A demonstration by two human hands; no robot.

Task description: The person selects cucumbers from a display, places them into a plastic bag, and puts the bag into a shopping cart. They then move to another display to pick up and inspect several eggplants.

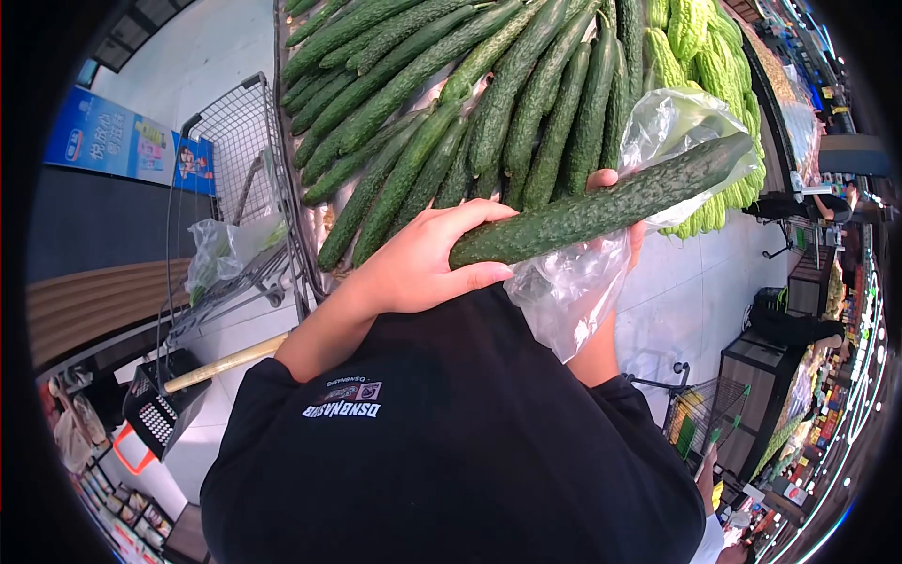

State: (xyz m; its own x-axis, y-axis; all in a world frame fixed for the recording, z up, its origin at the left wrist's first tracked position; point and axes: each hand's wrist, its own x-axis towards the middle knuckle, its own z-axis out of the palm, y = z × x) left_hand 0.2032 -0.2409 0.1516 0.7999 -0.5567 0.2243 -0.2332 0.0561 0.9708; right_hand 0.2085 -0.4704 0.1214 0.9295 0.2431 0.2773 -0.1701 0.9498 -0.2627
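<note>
My left hand [413,256] is wrapped round the near end of a long, bumpy green cucumber [583,209]. The cucumber is held across in front of my chest, its far end inside the mouth of a clear plastic bag [571,293]. Behind the cucumber my right hand [636,242] grips the bag; its thumb shows above and some fingers below, the rest hidden by the cucumber and plastic. Just beyond my hands, many more cucumbers [385,113] lie fanned out on the display stand.
Pale green bitter melons [700,42] are piled to the right of the cucumbers. A wire shopping cart [240,141] with a bagged item [214,254] stands close on the left, near a black basket [169,409]. On the right are another cart [705,418] and other people [832,205].
</note>
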